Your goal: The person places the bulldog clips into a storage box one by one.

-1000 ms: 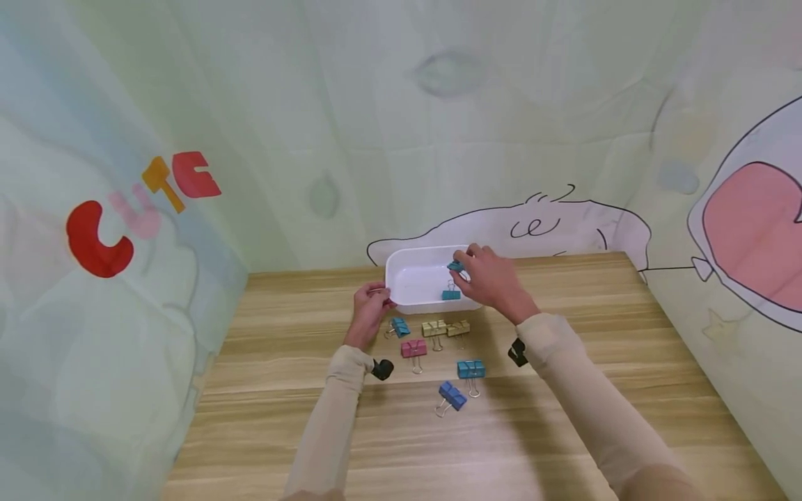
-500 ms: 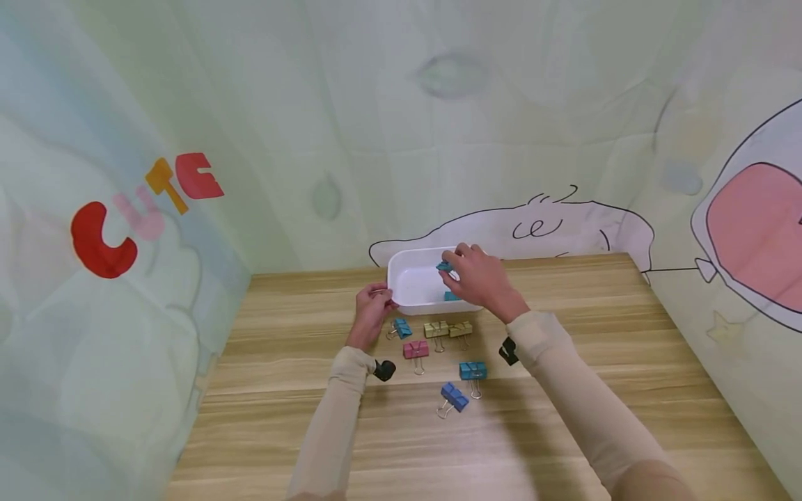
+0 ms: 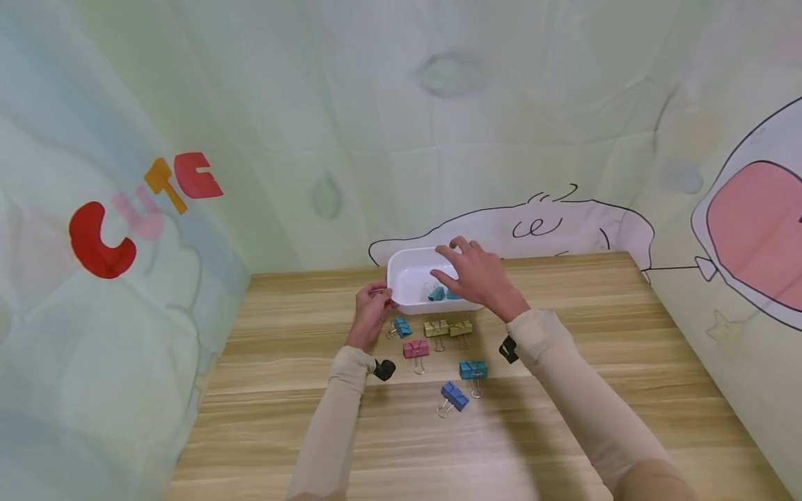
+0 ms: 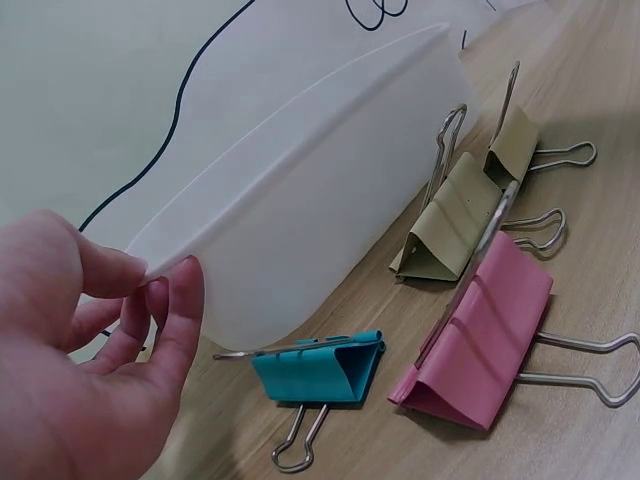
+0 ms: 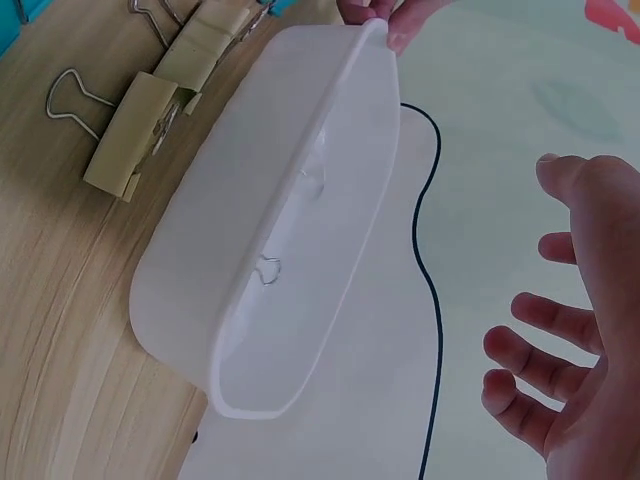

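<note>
My left hand [image 3: 371,309] pinches the left rim of a white plastic tub [image 3: 410,300] between thumb and fingers. Over the tub's right side, my right hand [image 3: 477,277] hangs with fingers spread and nothing between them. Inside lie a teal binder clip [image 3: 436,295] and a second teal binder clip [image 3: 452,295], partly hidden by the right hand. In the left wrist view a blue-teal binder clip [image 4: 318,372] sits on the table just below the left fingers. Beside it stands a pink binder clip [image 4: 485,335], with a khaki binder clip [image 4: 455,220] behind.
Another khaki binder clip [image 3: 461,328] lies in front of the tub. Nearer on the wood-grain table [image 3: 282,417] are a larger teal binder clip [image 3: 473,369] and a blue binder clip [image 3: 454,396]. A printed curtain [image 3: 376,139] hangs right behind the tub.
My right hand has moved slightly left over the tub and let go of a teal binder clip, which now lies inside. The left hand keeps its hold on the rim.
</note>
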### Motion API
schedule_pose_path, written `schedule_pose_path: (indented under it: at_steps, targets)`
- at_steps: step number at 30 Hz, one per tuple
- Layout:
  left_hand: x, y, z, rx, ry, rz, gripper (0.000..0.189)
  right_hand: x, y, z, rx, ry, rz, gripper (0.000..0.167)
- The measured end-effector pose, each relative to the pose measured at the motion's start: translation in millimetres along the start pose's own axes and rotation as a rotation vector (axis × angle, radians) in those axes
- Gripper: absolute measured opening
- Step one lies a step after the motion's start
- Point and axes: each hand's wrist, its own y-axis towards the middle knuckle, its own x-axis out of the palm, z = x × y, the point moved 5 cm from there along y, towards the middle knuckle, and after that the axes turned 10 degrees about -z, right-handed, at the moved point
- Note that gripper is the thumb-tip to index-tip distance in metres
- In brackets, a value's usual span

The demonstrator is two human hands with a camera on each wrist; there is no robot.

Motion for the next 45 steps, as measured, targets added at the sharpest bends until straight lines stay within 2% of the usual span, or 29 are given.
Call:
schedule_pose_path:
  at_steps: [12,22,28,32,39,45]
  targets:
    - [0.4,-0.3,-1.2,-0.007,0.002,0.001,0.039,-7.0,-10.8,3.8,-0.023,0.003,0.029,0.057]
    - [-0.4,2.1,-0.7,-0.018,-0.003,0.006,0.038,-2.9,-24.7,8.6,-0.027,-0.021,0.004,0.058]
    - [-0.1,1.3,-0.3,-0.014,-0.002,0.01,0.038,4.7,-34.9,10.2,-0.051,-0.034,0.02,0.055]
    - [-0.5,1.3,-0.9,-0.02,-0.011,0.004,0.039,12.9,-44.2,10.3,-0.04,-0.031,0.017,0.054]
    - [-0.4,1.5,-1.5,-0.016,-0.011,0.001,0.037,29.0,-67.2,4.8,-0.024,-0.014,-0.028,0.054]
    - [-0.2,1.3,-1.8,-0.017,-0.013,0.001,0.036,44.6,-87.3,-2.5,-0.052,0.004,-0.018,0.051]
